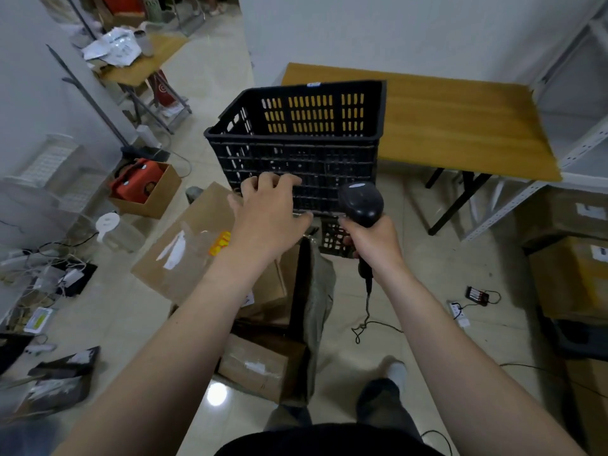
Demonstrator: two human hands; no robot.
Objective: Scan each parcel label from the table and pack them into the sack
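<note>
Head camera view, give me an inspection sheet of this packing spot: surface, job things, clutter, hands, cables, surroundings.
Surface: wooden table, against the wall.
Job's things: black crate before the table's left end; cardboard parcels below it, grey sack alongside.
Clutter: open box with red item, papers on side table.
Hands: left hand touches crate wall, grip unclear; right hand grips scanner.
Cables: scanner cable trails to floor; power strip right; cable tangle left.
Surroundings: tiled floor, metal shelving, stacked cartons right.

Left hand (269, 222) grips crate (296, 153) wall; right hand (375, 241) holds scanner (362, 200) beside it, above sack (318, 284).
</note>
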